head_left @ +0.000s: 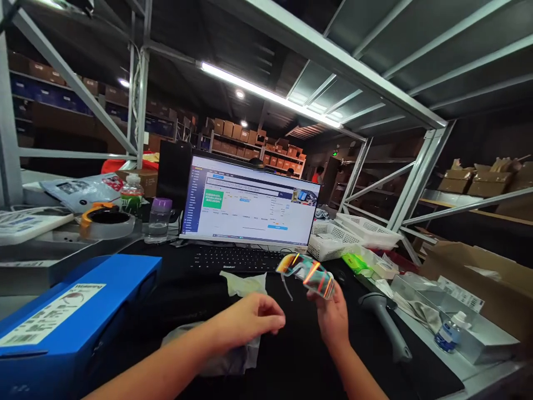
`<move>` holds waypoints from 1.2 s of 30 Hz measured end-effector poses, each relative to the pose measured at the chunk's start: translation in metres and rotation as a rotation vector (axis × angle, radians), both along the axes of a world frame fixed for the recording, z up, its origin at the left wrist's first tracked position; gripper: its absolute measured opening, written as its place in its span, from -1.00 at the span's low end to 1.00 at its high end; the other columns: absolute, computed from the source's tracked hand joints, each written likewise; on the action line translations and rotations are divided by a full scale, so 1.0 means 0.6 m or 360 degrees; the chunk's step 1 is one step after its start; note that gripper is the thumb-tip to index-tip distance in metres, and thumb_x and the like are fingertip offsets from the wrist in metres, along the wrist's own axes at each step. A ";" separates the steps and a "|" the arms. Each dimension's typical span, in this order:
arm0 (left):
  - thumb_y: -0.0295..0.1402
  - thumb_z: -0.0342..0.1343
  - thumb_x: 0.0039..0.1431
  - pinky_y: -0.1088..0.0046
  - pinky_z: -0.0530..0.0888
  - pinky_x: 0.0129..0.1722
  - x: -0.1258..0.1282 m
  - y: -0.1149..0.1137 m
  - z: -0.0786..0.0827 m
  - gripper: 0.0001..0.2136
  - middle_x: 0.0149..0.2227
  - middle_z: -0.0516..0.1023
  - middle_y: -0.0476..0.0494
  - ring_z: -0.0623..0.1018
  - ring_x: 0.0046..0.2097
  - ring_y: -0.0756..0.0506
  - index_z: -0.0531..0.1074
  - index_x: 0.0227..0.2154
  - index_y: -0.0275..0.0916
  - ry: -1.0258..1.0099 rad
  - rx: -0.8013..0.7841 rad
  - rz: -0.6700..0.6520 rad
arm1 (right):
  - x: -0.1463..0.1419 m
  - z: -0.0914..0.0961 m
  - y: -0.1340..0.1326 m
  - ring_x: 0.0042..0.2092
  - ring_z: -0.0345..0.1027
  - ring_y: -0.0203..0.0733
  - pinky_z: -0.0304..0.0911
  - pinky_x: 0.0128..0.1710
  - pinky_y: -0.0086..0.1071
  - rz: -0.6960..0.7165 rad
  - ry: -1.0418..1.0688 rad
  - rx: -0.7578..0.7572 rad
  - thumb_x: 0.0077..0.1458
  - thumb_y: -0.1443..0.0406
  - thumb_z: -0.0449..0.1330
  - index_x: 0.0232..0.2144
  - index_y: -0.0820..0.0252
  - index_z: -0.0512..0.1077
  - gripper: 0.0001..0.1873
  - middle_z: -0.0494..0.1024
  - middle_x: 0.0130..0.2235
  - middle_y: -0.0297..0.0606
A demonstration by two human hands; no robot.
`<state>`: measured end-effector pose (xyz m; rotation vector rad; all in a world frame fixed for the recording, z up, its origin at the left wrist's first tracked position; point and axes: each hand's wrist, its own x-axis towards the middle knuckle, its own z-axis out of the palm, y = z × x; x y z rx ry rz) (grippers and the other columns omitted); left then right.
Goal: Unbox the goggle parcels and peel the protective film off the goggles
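A pair of wraparound sunglasses (308, 273) with mirrored, orange-streaked lenses is held up over the dark desk mat. My right hand (331, 314) grips it at the right end of the lens, and one thin temple arm hangs down on the left. To the left, my left hand (256, 319) is loosely curled, thumb against the fingers, with nothing visible in it. Beneath my left forearm lies a crumpled translucent plastic bag (250, 355), partly hidden. A pale yellowish cloth or pouch (244, 284) rests just in front of the keyboard (237, 258).
At left stand a blue box (83, 311), a tape roll (104, 216) and a purple-capped jar (158, 219). Behind is a monitor (250, 205). On the right are a grey barcode scanner (387, 328), white baskets (333, 241), a small bottle (452, 333) and an open cardboard box (478, 278).
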<state>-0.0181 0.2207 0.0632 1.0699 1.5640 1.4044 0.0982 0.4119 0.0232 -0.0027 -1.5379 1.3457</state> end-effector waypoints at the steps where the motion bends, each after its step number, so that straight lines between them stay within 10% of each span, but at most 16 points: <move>1: -0.11 0.37 -0.20 0.40 0.37 -0.32 -0.005 0.006 -0.007 -0.64 -0.45 0.55 -0.08 0.52 -0.38 -0.09 0.50 -0.40 -0.26 0.0078 0.0022 0.0077 | 0.000 0.004 0.007 -0.38 0.40 -0.17 0.37 -0.33 -0.26 0.0052 0.0087 -0.0147 0.24 0.06 0.15 -0.18 0.08 0.45 -0.74 0.57 -0.30 -0.23; 6: 0.04 0.20 -0.04 0.49 0.26 -0.53 -0.033 0.029 -0.030 -0.43 -0.47 0.37 0.12 0.37 -0.55 0.02 0.34 -0.04 -0.22 0.0259 0.0209 0.0436 | 0.003 0.018 0.003 -0.46 0.33 -0.24 0.30 -0.43 -0.33 0.0423 0.0188 -0.0426 0.12 0.06 0.27 -0.29 0.09 0.47 -0.75 0.59 -0.35 -0.22; 12: 0.11 0.17 0.04 0.44 0.39 -0.50 -0.019 0.015 -0.011 -0.55 -0.61 0.43 -0.01 0.46 -0.55 -0.04 0.42 -0.50 -0.25 0.0312 0.0286 0.0300 | 0.002 0.010 -0.016 -0.46 0.43 -0.16 0.32 -0.47 -0.30 0.0388 -0.0066 -0.0418 0.19 -0.04 0.19 -0.08 0.07 0.38 -0.60 0.64 -0.25 -0.13; 16: 0.07 0.23 0.02 0.37 0.52 -0.38 -0.008 0.011 -0.004 -0.59 -0.47 0.53 -0.08 0.57 -0.43 -0.11 0.46 -0.47 -0.23 0.0282 0.0416 0.0435 | 0.002 0.012 0.001 -0.37 0.40 -0.17 0.31 -0.34 -0.32 0.0106 -0.0273 -0.0252 0.09 0.02 0.32 -0.19 0.15 0.52 -0.63 0.62 -0.27 -0.19; 25: 0.16 0.20 0.02 0.31 0.60 -0.27 -0.002 0.017 -0.012 -0.51 -0.40 0.57 -0.11 0.61 -0.37 -0.11 0.50 -0.30 -0.23 0.0045 0.0616 0.0708 | -0.016 0.003 -0.016 -0.42 0.37 -0.16 0.28 -0.36 -0.32 0.0431 -0.0679 -0.0231 -0.17 0.03 0.47 -0.42 0.20 0.64 -0.62 0.56 -0.51 -0.27; 36: 0.02 0.13 0.08 0.35 0.49 -0.38 -0.020 0.024 -0.034 -0.63 -0.41 0.52 -0.10 0.52 -0.40 -0.10 0.47 -0.33 -0.23 0.0569 0.0127 0.0752 | -0.008 0.004 0.036 -0.40 0.47 -0.26 0.46 -0.36 -0.39 0.0666 -0.0563 -0.0693 -0.24 0.03 0.53 -0.34 0.25 0.65 -0.52 0.63 -0.39 -0.20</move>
